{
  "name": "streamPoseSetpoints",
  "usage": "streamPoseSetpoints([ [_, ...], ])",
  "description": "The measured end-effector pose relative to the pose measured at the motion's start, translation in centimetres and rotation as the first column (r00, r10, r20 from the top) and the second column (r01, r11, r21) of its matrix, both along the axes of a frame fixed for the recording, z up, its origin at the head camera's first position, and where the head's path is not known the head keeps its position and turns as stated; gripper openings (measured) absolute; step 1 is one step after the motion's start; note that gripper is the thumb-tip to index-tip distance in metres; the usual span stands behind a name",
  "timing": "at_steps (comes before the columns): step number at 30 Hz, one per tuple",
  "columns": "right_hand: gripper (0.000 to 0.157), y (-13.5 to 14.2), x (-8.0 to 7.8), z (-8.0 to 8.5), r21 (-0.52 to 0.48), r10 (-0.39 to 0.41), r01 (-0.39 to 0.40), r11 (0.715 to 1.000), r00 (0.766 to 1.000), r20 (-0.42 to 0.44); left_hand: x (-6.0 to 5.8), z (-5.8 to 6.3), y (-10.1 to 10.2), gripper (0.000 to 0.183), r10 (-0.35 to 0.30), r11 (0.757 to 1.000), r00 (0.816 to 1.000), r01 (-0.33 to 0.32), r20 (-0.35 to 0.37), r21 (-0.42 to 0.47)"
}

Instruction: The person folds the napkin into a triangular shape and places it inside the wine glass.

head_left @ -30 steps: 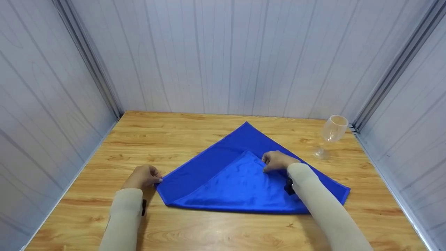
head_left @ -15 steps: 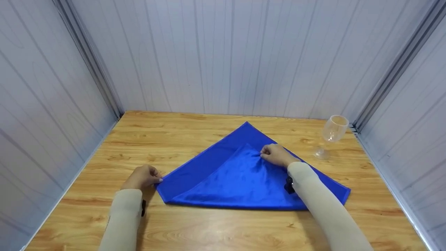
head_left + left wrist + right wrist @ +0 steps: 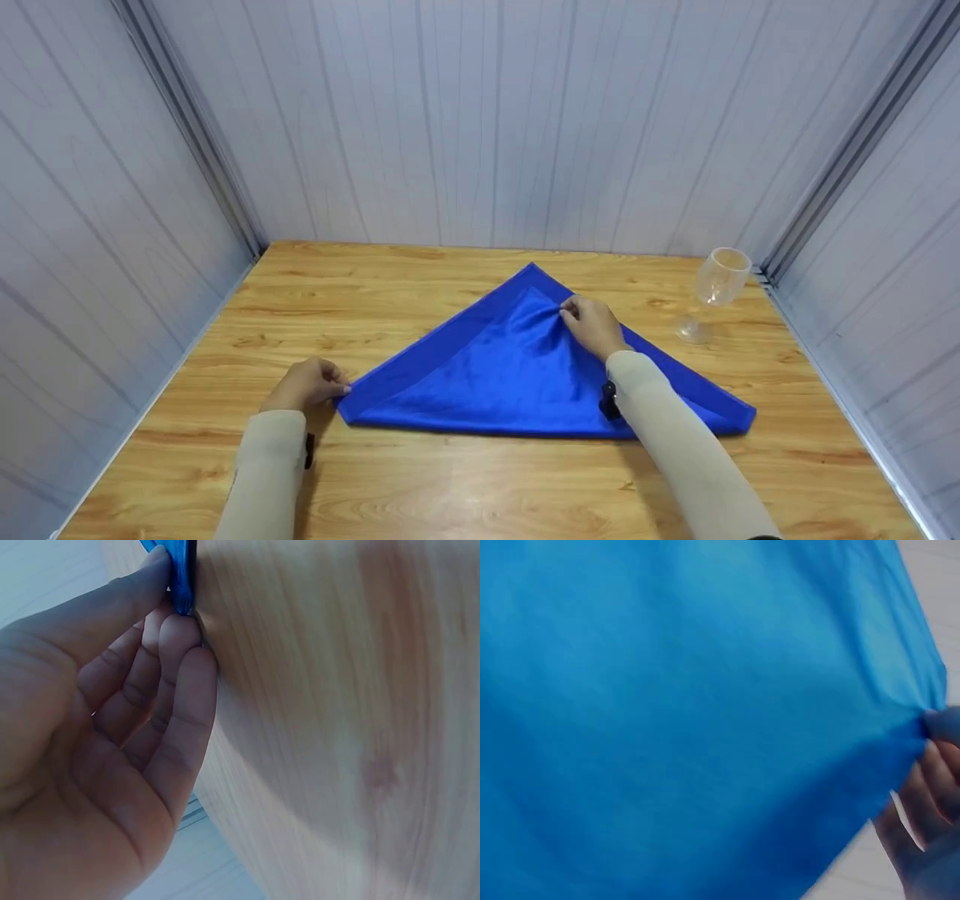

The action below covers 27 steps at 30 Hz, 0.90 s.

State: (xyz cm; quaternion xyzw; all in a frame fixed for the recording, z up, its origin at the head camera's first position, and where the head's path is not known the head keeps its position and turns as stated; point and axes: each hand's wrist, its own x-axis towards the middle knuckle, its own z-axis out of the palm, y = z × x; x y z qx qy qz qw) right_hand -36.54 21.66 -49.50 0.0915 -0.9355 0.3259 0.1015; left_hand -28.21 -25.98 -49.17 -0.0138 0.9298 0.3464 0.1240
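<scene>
1. We find the blue cloth (image 3: 487,382) across the middle of the wooden table (image 3: 390,487), doubled into a rough triangle: its fold runs along the near side, its peak points to the far side.
2. On the left, our left hand (image 3: 306,382) pinches the cloth's left corner between thumb and fingers, low at the table. We judge this an anchor, there to stop the cloth sliding.
3. At the far right, our right hand (image 3: 596,326) has its fingertips clamped on the edge of the upper layer, near its tip. Creases fan out from the pinch, so we take the layer to be under some pull.
4. That upper tip lies just short of the far corner beneath, leaving a darker border; we think gripping near the tip helps steer how the layers line up.
5. The clear wine glass (image 3: 721,277) stands upright at the far right, apart from the cloth, which leaves the folding unhindered.
</scene>
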Motion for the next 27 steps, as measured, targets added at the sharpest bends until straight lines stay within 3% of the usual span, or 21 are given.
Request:
streamPoseSetpoints([
  [4,0.02,-0.4,-0.3,-0.2,-0.004,-0.058,0.058,0.998,0.998,-0.028,0.0,0.2,0.0,0.008,-0.006,1.0,1.0,0.006,-0.003,-0.007],
  [7,0.024,-0.4,-0.4,-0.6,0.031,-0.06,0.059,0.998,0.997,0.042,0.0,0.2,-0.1,0.008,-0.005,1.0,1.0,0.005,-0.002,-0.01],
  [13,0.038,0.5,-0.4,-1.7,0.125,-0.048,0.02,0.992,0.973,0.225,-0.1,0.0,-0.2,0.007,0.003,1.0,1.0,-0.003,0.015,0.007],
  [20,0.035,1.2,-0.5,-1.7,0.152,0.045,-0.086,0.985,0.966,0.255,0.0,0.4,-0.2,0.008,-0.033,0.999,0.999,0.033,0.005,-0.013],
  [27,0.037,1.4,-0.2,-1.2,0.169,0.053,-0.115,0.979,0.942,0.332,0.1,0.2,-0.1,0.009,-0.044,0.999,0.999,0.044,0.004,-0.014],
])
